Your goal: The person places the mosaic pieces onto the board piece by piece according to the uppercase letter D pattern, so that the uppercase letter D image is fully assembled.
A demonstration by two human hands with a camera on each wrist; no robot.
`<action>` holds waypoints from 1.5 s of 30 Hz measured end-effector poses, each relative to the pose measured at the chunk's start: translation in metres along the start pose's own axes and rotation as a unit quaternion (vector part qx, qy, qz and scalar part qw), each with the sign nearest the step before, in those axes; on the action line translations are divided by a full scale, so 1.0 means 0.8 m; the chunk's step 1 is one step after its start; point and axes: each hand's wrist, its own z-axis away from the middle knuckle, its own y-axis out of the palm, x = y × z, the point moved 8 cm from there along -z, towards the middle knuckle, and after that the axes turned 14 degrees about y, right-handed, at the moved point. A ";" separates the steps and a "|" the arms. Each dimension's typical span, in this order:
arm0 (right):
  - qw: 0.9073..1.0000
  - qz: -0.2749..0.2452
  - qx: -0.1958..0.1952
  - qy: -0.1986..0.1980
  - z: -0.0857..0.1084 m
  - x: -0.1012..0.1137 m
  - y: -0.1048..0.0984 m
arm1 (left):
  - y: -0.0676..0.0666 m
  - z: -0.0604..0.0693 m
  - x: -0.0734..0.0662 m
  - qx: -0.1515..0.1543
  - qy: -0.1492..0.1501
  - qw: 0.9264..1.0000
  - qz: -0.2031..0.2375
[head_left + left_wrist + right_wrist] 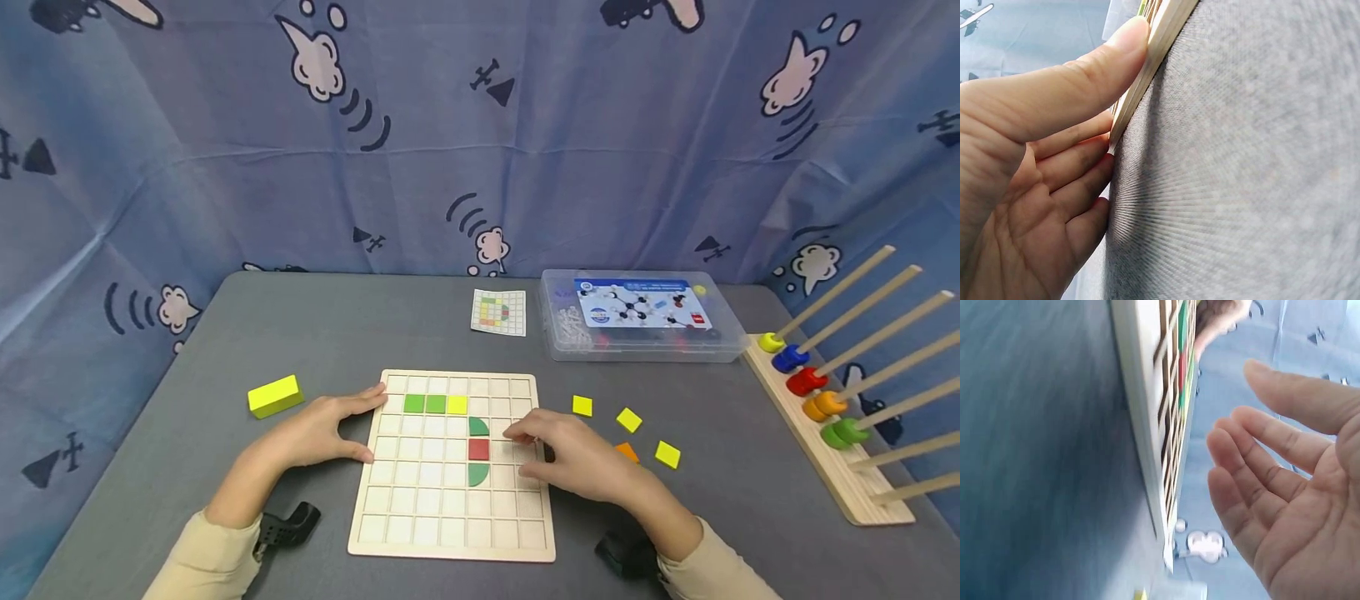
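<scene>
Pattern-building in progress: tiles going onto a pale wooden square grid board (403, 500), mid-table, probably copying the small white printed grid card (517, 327) behind it. Left hand (330, 430) has thumb and fingers spread, tips touching the board's left edge, seemingly steadying it. Right hand (573, 457) hovers over the right edge, thumb and fingers apart, nothing visible in it. On the board: two flat green squares (424, 404) and one yellow square (457, 405) in a row; a red square (478, 450) between two green rounded pieces (478, 427). Next move likely calls for pinching a loose thin yellow tile (582, 406) or the partly hidden orange tile (627, 452). Ridged slats, shallow cells; grey tabletop (1260, 156) looks finely woven.
</scene>
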 end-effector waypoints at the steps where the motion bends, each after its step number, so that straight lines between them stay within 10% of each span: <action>1: 1.000 0.001 -0.006 0.004 0.003 -0.005 -0.004 | 0.000 0.001 0.000 -0.001 0.002 1.000 -0.003; 15: 0.993 -0.015 -0.043 0.105 0.064 -0.087 -0.058 | 0.001 0.002 0.001 0.002 0.007 1.000 -0.004; 25: 0.979 -0.045 0.012 0.198 0.095 -0.141 -0.051 | -0.001 0.000 0.000 -0.001 0.012 1.000 -0.008; 45: 0.966 0.035 -0.014 0.257 0.081 -0.140 -0.031 | -0.001 0.001 -0.002 0.002 0.003 1.000 -0.004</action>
